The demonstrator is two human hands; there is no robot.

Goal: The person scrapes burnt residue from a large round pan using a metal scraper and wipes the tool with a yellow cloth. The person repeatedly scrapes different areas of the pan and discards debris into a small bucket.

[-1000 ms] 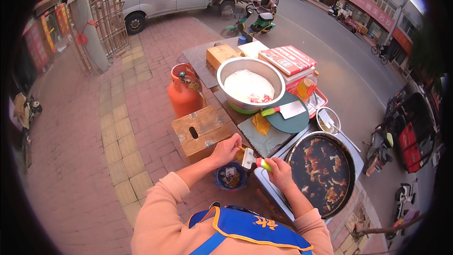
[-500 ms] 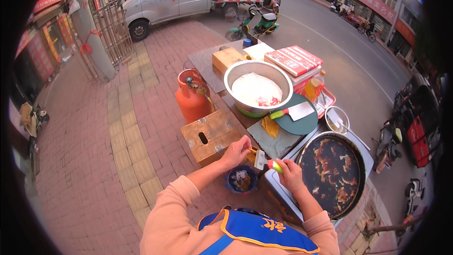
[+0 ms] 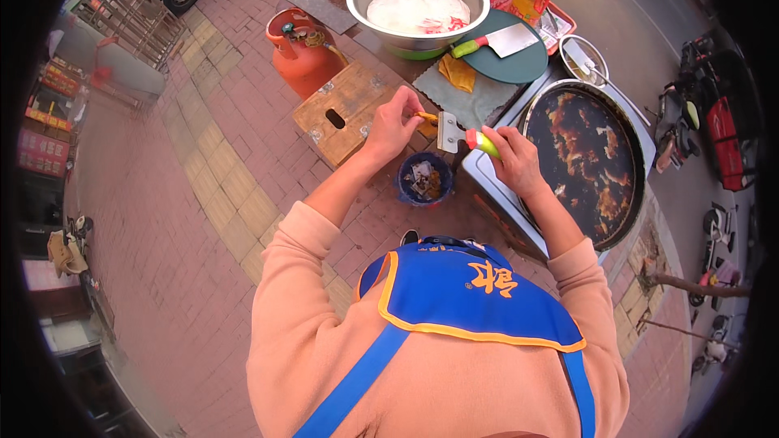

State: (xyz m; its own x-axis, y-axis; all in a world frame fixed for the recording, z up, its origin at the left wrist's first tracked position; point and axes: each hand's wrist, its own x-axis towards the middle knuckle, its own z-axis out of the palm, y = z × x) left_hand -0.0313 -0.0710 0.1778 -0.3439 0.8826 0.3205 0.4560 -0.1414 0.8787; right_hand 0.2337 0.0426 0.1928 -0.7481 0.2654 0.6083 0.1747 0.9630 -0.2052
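Observation:
My right hand (image 3: 516, 161) grips the green handle of a scraper (image 3: 449, 133) with a red collar and a wide metal blade pointing left. My left hand (image 3: 393, 123) is closed in a pinch on a small yellow-orange piece (image 3: 428, 118) at the blade's edge; its kind is too small to make out. Below the blade stands a blue bin (image 3: 401, 181) with rubbish inside. To the right of my right hand, a large round black pan (image 3: 542, 134) with browned scraps stuck on its base rests on a metal stove.
A wooden box (image 3: 357, 113) and an orange gas cylinder (image 3: 307, 69) stand at the left. Farther off are a steel bowl (image 3: 355, 13) with white contents, a cleaver (image 3: 513, 39) on a dark green round board (image 3: 511, 70), a yellow cloth (image 3: 458, 74) and an oil bottle (image 3: 530, 2).
The view has tilted downward, so the table and both hands sit higher in the picture. My left fingers are slightly farther from the blade. Both hands keep their holds.

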